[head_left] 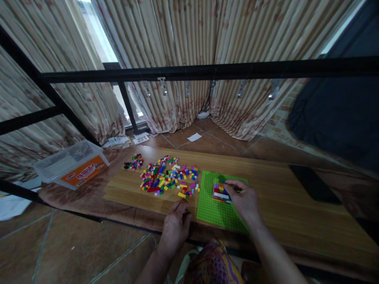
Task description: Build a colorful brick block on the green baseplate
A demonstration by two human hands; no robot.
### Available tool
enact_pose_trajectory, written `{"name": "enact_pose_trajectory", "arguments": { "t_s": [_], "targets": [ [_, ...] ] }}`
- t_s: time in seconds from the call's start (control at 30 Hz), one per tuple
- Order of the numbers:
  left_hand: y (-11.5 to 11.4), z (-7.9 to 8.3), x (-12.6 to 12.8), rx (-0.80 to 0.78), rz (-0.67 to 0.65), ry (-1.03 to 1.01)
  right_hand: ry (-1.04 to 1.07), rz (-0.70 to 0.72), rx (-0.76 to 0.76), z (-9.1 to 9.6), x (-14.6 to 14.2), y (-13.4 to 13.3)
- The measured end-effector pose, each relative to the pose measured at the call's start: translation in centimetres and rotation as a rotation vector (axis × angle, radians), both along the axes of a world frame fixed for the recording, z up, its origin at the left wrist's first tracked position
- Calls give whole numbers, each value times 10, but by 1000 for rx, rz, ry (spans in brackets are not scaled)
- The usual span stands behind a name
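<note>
A green studded baseplate point(207, 209) lies on the wooden board, with a small multicoloured brick structure point(221, 194) on it that has a white row across its front. My right hand point(245, 199) reaches over the baseplate, its fingers bent together at the structure's right side. What they pinch, if anything, is mostly hidden. Near the board's front edge, left of the baseplate, my left hand point(177, 221) is closed with a small dark green brick point(187, 212) showing between thumb and fingers. Loose toy bricks point(166, 177) in many colours are spread beyond my left hand.
A clear plastic tub point(71, 163) with an orange label stands at the left. A black phone-like slab point(314, 184) lies on the right of the wooden board point(275, 189). A black metal bar point(189, 73) crosses in front of striped curtains point(166, 39). Papers lie on the tiled floor.
</note>
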State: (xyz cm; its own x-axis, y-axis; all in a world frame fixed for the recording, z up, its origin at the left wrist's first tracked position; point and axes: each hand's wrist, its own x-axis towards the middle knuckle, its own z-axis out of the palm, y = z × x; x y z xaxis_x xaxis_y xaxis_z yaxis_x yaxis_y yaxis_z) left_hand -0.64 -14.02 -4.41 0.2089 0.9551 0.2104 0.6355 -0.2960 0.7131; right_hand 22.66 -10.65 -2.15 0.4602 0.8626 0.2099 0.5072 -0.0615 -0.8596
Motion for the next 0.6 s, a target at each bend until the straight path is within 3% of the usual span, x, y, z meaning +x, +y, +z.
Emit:
{"name": "enact_pose_trajectory", "arguments": {
  "t_s": [0.2, 0.4, 0.6],
  "targets": [
    [1, 1, 0, -17, 8, -1, -113, -124, -27, -12, 1, 7],
    [1, -1, 1, 12, 11, -27, -98, -83, -56, -26, 0, 12],
    [-1, 4, 2, -13, -3, -24, -57, -54, -99, -28, 1, 11]
  ]
}}
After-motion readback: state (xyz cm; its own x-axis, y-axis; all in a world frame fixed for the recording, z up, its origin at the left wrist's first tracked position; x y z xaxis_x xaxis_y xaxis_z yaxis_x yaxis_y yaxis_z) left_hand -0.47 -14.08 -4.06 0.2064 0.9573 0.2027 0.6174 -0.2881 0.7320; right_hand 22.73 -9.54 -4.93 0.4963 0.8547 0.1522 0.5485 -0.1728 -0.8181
